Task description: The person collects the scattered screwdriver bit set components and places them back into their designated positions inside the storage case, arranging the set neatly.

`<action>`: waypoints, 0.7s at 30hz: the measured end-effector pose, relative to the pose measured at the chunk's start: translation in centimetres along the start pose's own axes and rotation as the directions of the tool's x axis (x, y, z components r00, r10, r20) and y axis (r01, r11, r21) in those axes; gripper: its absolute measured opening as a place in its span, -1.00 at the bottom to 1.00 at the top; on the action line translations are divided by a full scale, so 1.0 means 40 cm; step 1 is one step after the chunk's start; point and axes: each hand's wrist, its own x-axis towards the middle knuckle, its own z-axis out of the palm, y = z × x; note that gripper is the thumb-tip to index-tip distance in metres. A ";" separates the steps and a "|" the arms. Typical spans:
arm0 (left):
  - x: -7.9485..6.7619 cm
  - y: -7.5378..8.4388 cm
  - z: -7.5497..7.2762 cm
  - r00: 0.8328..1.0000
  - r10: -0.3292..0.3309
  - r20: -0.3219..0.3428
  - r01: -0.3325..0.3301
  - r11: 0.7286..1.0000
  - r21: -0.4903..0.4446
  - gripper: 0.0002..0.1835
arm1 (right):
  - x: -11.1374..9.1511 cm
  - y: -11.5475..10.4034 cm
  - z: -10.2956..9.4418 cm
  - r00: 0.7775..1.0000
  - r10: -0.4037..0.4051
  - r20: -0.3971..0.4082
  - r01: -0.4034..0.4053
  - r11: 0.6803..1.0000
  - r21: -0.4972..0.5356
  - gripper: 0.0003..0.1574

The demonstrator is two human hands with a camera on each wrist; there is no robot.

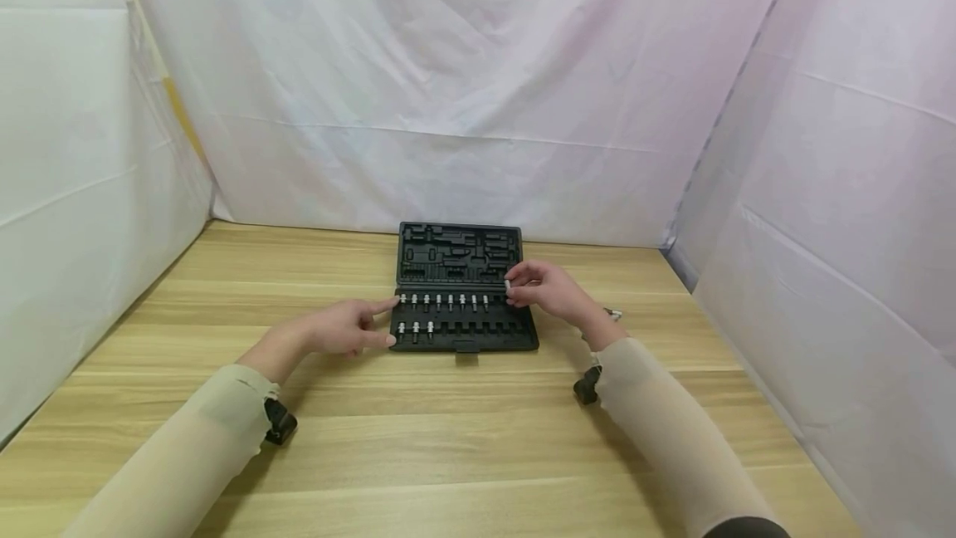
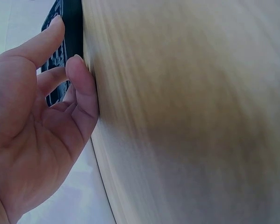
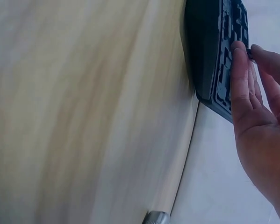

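Observation:
An open black tool case (image 1: pixel 466 341) lies on the table, its moulded lid (image 1: pixel 459 254) tilted up at the back. Silver bit sockets (image 1: pixel 451 302) stand in its far row, and 3 more (image 1: pixel 416 329) fill the left end of the near row. My right hand (image 1: pixel 548 289) pinches a small silver bit socket (image 1: pixel 508 285) between thumb and fingertips over the far row's right end. In the right wrist view only a dark bit of it shows between the fingertips. At the case's left edge, my left hand (image 1: pixel 343 329) rests with index finger and thumb extended.
Beside my right wrist, partly hidden, silver metal pieces (image 1: pixel 612 314) lie on the wooden table (image 1: pixel 448 438); one metal cylinder (image 3: pixel 156 217) shows at the bottom of the right wrist view. White sheeting (image 1: pixel 463 106) hangs behind the case and along both sides.

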 end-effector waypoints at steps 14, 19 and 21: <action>0.003 -0.005 0.001 1.000 -0.003 -0.007 0.003 1.000 0.006 -0.05 | 0.043 0.006 0.024 0.999 0.009 -0.037 -0.016 0.981 -0.195 -0.74; 0.002 -0.003 0.000 1.000 0.006 -0.004 -0.006 1.000 0.010 -0.05 | 0.054 0.006 0.028 1.000 -0.007 -0.025 0.000 0.963 -0.269 -0.81; 0.001 -0.001 0.000 1.000 0.010 -0.003 -0.010 1.000 0.011 -0.05 | 0.057 0.006 0.028 1.000 0.001 -0.014 -0.005 0.963 -0.271 -0.82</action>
